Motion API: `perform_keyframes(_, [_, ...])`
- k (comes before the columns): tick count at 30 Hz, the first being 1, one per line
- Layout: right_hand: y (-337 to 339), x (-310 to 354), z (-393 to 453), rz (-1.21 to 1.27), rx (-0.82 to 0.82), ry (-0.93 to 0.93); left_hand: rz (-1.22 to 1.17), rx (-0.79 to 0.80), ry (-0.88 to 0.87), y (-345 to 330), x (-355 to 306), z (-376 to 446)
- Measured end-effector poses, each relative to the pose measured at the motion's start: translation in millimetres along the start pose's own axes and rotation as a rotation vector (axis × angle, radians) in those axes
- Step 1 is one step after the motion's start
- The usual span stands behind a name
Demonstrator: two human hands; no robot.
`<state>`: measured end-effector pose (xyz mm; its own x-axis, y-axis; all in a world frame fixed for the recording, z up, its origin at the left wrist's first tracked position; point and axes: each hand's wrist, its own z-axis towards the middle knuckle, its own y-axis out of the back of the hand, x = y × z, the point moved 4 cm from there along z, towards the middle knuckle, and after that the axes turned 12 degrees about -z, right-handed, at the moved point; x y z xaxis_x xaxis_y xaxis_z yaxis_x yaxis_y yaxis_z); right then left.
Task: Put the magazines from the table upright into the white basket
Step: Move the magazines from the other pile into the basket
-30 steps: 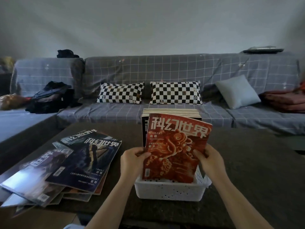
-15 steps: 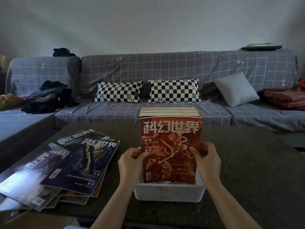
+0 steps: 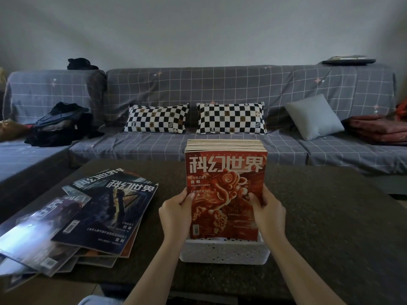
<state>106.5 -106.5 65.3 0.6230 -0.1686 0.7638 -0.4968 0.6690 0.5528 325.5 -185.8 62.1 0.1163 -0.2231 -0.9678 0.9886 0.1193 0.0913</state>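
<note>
Red magazine (image 3: 224,194) stands upright, frame centre, foot inside the white basket (image 3: 224,253), front of the upright stack (image 3: 224,145) there. Left hand (image 3: 176,213) has its grip curled on the left edge, right hand (image 3: 267,211) on the right edge. Loose magazines (image 3: 88,216) lie fanned on the counter (image 3: 330,216), lower left. Grey sofa (image 3: 220,89) behind.

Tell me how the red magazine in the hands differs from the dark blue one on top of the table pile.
The red magazine stands upright in the white basket; the dark blue magazine lies flat. Both hands grip the red one; nothing touches the blue one. Both show the same white title.
</note>
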Motion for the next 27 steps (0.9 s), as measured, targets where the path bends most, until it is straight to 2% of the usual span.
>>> perform_keyframes(6, [1.5,-2.5,1.2,0.021,0.017,0.017,0.02,0.001,-0.001,2.4,-7.3,-0.7])
perform_keyframes(12, [-9.1,0.2,12.1,0.165,0.209,-0.046,-0.092,0.335,0.047,-13.9,-12.2,7.7])
perform_keyframes(14, [-11.6,-0.5,15.7,0.183,0.239,-0.053,-0.175,0.395,0.104,-18.1,-13.3,7.2])
perform_keyframes(19, [-14.0,-2.0,16.9,0.166,0.234,-0.025,-0.265,0.408,0.168,-21.2,-7.5,6.1])
perform_keyframes(27, [-12.9,-3.5,17.6,0.164,0.221,-0.026,-0.284,0.418,0.162,-21.6,-7.6,6.5])
